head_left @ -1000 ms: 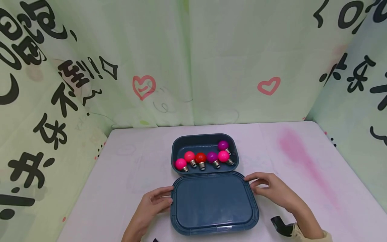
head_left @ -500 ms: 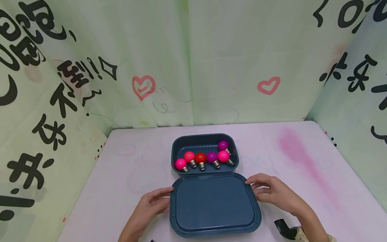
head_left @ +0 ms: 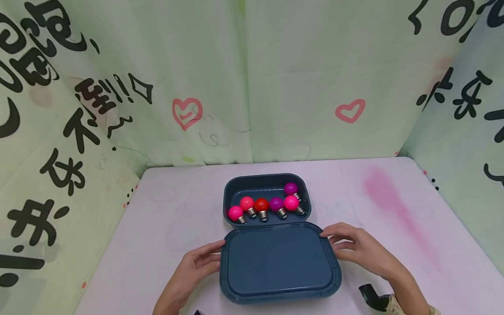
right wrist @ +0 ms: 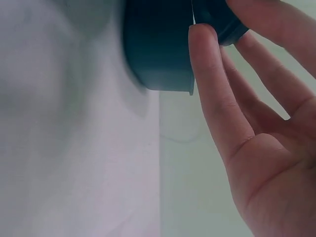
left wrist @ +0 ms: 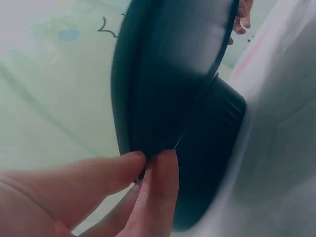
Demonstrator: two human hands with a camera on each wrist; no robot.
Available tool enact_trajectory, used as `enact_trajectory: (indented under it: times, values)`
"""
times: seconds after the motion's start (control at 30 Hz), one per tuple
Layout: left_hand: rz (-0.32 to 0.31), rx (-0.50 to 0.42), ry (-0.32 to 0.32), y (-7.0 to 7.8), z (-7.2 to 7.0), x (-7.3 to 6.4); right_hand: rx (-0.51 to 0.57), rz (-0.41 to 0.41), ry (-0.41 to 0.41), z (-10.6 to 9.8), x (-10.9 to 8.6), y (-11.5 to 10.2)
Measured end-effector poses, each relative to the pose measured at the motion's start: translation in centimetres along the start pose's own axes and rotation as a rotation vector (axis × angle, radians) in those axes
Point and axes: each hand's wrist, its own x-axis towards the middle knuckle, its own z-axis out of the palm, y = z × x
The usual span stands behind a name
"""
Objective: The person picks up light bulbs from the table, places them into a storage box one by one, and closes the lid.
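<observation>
A dark blue lid (head_left: 280,262) is held between my two hands in front of a matching dark blue box (head_left: 252,183). My left hand (head_left: 194,269) pinches the lid's left edge between thumb and fingers, as the left wrist view also shows. At the lid's right far corner, my right hand (head_left: 360,247) pinches the rim. Inside the box lie several round bulbs with metal screw bases, among them a red bulb (head_left: 261,204), a pink bulb (head_left: 291,203) and a purple bulb (head_left: 291,189). The lid's far edge is close to the box's near rim.
Box and hands are over a pale pink table (head_left: 177,197) with a darker pink smear at its right. Light green curtains (head_left: 291,78) with black writing and hearts surround it. A black strap-like piece (head_left: 374,298) sits by my right sleeve.
The lid has tilted slightly and looks a little larger, as if raised toward the camera. Both hands have shifted slightly outward with it. The box and bulbs have stayed in place.
</observation>
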Motion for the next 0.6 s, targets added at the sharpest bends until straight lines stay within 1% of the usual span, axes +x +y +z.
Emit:
enact_trajectory:
  times: [0.13, 0.27, 0.37, 0.47, 0.6]
  values:
    - [-0.001, 0.016, 0.001, 0.28, -0.18, 0.21, -0.012, -0.001, 0.021, -0.09, 0.01, -0.13]
    - [0.017, 0.01, -0.013, 0.41, -0.35, 0.29, -0.008, -0.012, 0.041, -0.14, 0.05, -0.24]
    - [0.033, 0.01, -0.004, 0.56, -0.27, 0.41, -0.006, -0.031, 0.064, -0.14, 0.1, -0.22]
    - [0.048, 0.02, 0.029, 0.67, -0.06, 0.59, -0.009, -0.066, 0.098, -0.04, 0.17, -0.14]
    - [0.076, 0.041, 0.108, 0.78, 0.35, 0.8, -0.015, -0.101, 0.131, 0.08, 0.26, -0.05]
